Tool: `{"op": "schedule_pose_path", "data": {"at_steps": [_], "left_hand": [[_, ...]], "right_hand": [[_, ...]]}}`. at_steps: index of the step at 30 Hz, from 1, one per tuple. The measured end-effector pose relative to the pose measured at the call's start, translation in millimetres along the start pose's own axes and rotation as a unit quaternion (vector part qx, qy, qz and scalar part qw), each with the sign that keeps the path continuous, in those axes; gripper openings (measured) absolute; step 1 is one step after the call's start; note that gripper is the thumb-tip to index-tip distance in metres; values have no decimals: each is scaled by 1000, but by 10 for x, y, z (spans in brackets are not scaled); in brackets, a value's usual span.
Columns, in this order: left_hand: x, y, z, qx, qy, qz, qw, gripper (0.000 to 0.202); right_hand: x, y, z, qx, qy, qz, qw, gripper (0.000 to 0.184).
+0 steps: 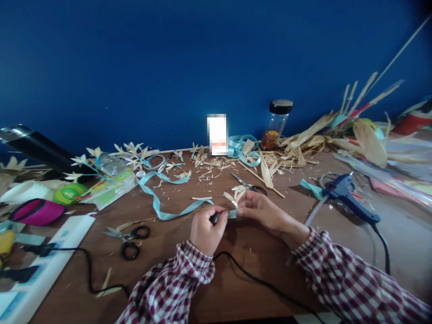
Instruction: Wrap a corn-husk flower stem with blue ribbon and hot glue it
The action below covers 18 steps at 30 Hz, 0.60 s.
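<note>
Thumb and fingers of my left hand (208, 227) are closed on a light blue ribbon (173, 215), whose loose length curls away to the left over the table. My right hand (261, 211) pinches a small pale corn-husk flower (235, 196) at its base, where a short piece of the ribbon meets it. The two hands are close together, just above the table. Just beyond my right hand lie scissors (248, 184), partly hidden by it. A thin pale strip (201, 198) lies past my left hand.
Black-handled scissors (130, 236) and a white power strip (56, 256) lie to the left. A blue glue gun (353, 200) with a cord sits at right. Husk scraps (216, 173), a lidded jar (276, 126) and finished-looking husk flowers (133, 150) line the wall.
</note>
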State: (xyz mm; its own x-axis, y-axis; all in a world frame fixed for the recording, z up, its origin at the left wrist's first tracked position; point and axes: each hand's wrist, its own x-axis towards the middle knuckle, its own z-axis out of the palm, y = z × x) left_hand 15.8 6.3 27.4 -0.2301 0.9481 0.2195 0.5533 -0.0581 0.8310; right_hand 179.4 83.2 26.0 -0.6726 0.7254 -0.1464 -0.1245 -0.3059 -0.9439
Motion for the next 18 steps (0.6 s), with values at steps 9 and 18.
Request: {"op": "schedule_pose_path", "data": {"at_steps": [9, 18], "left_hand": [[-50, -182, -370, 83, -56, 5, 995, 17], [394, -544, -1702, 197, -129, -65, 970, 27]], "right_hand": [[-40, -95, -59, -51, 40, -16, 998, 31], [-6, -157, -310, 17, 72, -47, 996, 36]]}}
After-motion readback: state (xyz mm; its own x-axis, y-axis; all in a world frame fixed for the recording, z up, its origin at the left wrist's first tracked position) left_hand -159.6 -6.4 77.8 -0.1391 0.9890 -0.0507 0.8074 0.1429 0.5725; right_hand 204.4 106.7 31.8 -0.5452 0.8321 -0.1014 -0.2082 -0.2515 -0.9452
